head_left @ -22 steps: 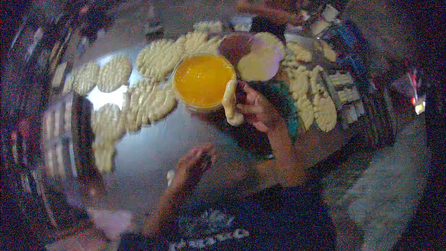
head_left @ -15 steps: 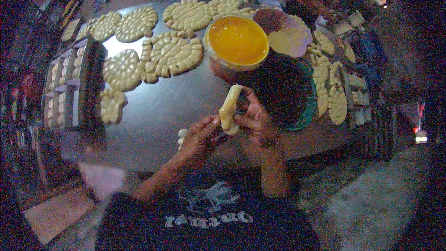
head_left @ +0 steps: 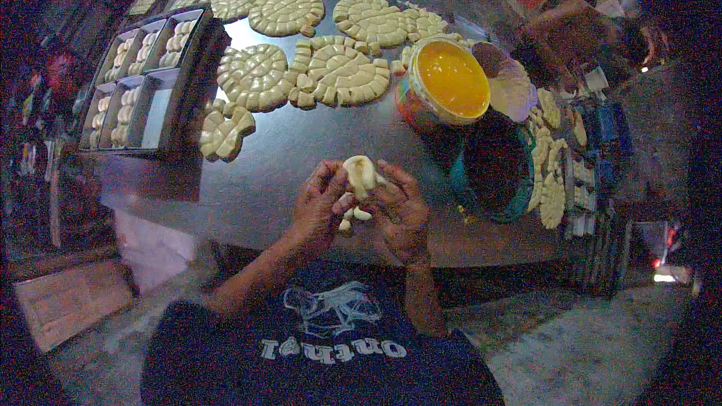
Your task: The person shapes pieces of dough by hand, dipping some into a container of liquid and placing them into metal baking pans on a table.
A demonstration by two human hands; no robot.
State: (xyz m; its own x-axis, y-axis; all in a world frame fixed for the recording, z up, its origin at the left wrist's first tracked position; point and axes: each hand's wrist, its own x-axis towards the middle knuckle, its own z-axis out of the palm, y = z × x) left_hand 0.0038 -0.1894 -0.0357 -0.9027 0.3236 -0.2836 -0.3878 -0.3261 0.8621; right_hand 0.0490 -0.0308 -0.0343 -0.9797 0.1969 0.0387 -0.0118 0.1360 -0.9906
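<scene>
A pale, soft dough piece (head_left: 362, 174) is held between my two hands above the near middle of the table. It bulges rounded at the top, with a brownish hollow in its face. My left hand (head_left: 318, 201) is closed on its left side, thumb and fingers pinching. From the other side my right hand (head_left: 401, 214) grips it, with the fingertips at its edge. Small white dough bits (head_left: 359, 214) show between the hands at table height; whether they touch my fingers I cannot tell.
Several coiled, segmented dough rounds (head_left: 286, 12) lie across the metal table (head_left: 286, 143). At the left stands a compartment box (head_left: 154, 113) of small rolls. A tub of orange-yellow filling (head_left: 451, 79) and a dark basin with a teal rim (head_left: 524, 194) stand right. Another person's arm (head_left: 560, 22) is far right.
The view has swung, so the table things sit farther right. The dough, earlier a long upright strip, now looks shorter and rounded, with its hollow showing. Both hands have come closer around it.
</scene>
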